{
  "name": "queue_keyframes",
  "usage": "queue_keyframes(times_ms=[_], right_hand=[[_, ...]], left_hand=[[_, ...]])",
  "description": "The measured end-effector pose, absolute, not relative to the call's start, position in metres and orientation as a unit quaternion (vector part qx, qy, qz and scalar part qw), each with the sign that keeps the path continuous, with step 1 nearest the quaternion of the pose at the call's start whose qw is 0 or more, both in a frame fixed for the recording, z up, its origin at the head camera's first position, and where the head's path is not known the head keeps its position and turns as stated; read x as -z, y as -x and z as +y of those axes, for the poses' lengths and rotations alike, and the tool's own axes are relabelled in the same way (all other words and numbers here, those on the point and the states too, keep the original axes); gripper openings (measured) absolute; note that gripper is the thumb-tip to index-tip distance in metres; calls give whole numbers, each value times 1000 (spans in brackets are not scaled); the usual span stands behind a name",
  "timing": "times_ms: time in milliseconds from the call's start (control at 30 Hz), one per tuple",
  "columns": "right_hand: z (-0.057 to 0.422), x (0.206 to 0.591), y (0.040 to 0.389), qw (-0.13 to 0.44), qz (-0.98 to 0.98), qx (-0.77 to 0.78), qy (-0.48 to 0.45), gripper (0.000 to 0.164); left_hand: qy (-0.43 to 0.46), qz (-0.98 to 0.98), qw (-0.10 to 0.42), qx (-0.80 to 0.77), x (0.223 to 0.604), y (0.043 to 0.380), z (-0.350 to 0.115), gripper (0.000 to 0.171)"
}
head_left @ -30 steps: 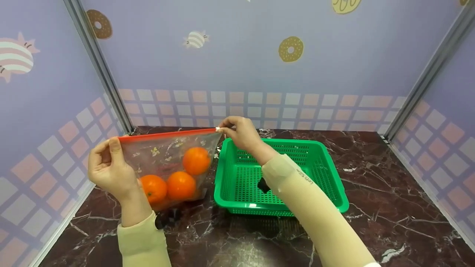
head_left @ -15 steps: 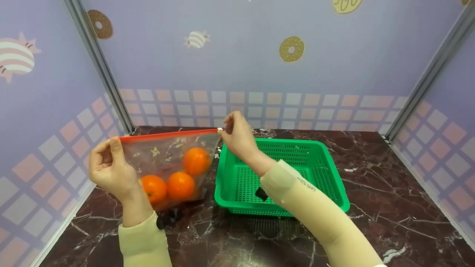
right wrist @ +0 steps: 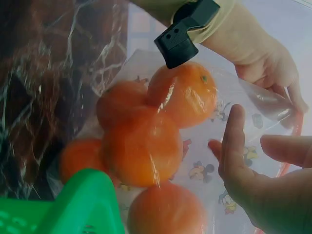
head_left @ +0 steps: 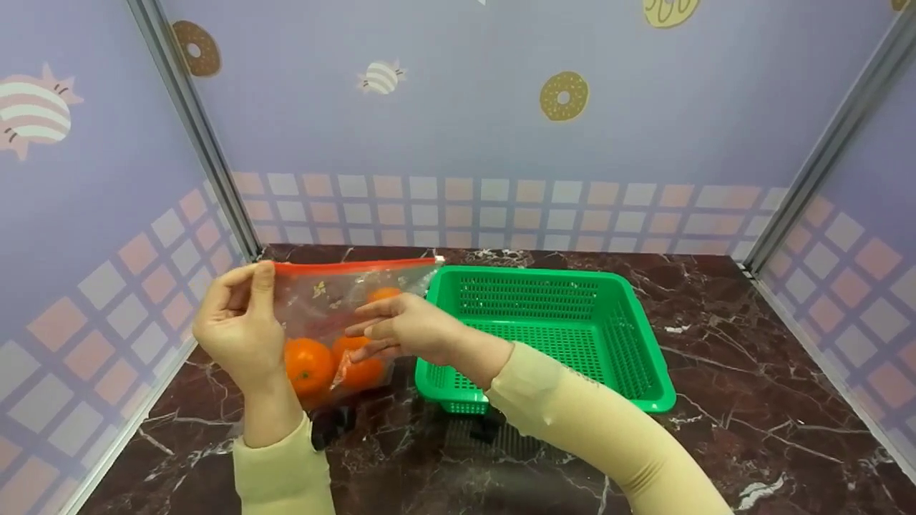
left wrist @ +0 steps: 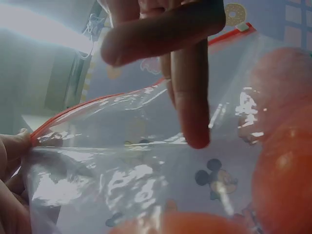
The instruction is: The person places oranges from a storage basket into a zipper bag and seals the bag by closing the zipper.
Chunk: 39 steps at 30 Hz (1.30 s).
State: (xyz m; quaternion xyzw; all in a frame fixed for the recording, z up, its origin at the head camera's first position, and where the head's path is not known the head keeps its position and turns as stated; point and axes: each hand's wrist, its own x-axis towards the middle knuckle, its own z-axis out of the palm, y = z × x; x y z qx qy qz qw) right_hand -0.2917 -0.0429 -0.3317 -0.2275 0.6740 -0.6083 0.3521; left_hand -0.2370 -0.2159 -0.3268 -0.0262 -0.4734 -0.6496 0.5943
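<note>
A clear zip bag (head_left: 315, 304) with a red zip strip (head_left: 336, 268) hangs from my left hand (head_left: 240, 325), whose thumb and fingers pinch its upper left corner. The zip's white slider (head_left: 439, 260) sits at the right end. Several oranges (head_left: 309, 363) lie in the bag's lower part; the right wrist view shows them bunched under the plastic, one orange (right wrist: 144, 146) in front. My right hand (head_left: 418, 330) holds nothing; its spread fingers overlap the bag's front and partly hide two oranges. Printed cartoon figures show on the bag in both wrist views.
A green plastic basket (head_left: 551, 273) with slotted walls stands just right of the bag, partly behind my right forearm. Both are over a dark red marbled table (head_left: 744, 372). Patterned panels (head_left: 465, 129) enclose the back and sides.
My right hand has let go of the slider at the zip's right end and dropped in front of the bag, fingers spreading. My left hand and the bag have shifted slightly right.
</note>
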Motion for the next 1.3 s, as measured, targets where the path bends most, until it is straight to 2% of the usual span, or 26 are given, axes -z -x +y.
queue_keyframes(times_ms=[200, 333, 433, 600, 733, 833, 967, 1067, 1133, 1200, 1300], right_hand=[[-38, 331, 299, 370, 657, 622, 211, 64], [-35, 330, 307, 384, 642, 621, 234, 72], [-37, 333, 312, 388, 634, 612, 268, 67], [-48, 349, 322, 350, 660, 609, 266, 50], [-56, 364, 336, 336, 665, 622, 241, 52], [-60, 373, 348, 335, 675, 620, 220, 48], [-62, 377, 360, 313, 718, 596, 177, 48], [-63, 376, 365, 306, 732, 589, 153, 62], [-63, 376, 366, 308, 727, 597, 140, 69], [-63, 377, 367, 303, 721, 609, 129, 69], [-62, 377, 365, 286, 720, 624, 106, 66]], left_hand=[[51, -639, 499, 583, 321, 219, -194, 9], [52, -689, 442, 572, 323, 221, -180, 10], [49, -709, 425, 560, 329, 230, -171, 9], [52, -731, 418, 537, 345, 251, -161, 8], [45, -744, 416, 520, 358, 270, -160, 9], [32, -783, 378, 493, 363, 277, -163, 13], [-14, -859, 290, 422, 358, 273, -176, 19], [-54, -926, 162, 337, 353, 267, -189, 21], [-50, -961, 58, 264, 355, 267, -196, 33], [-30, -974, -26, 223, 361, 270, -200, 53], [-17, -977, -74, 200, 375, 280, -202, 76]])
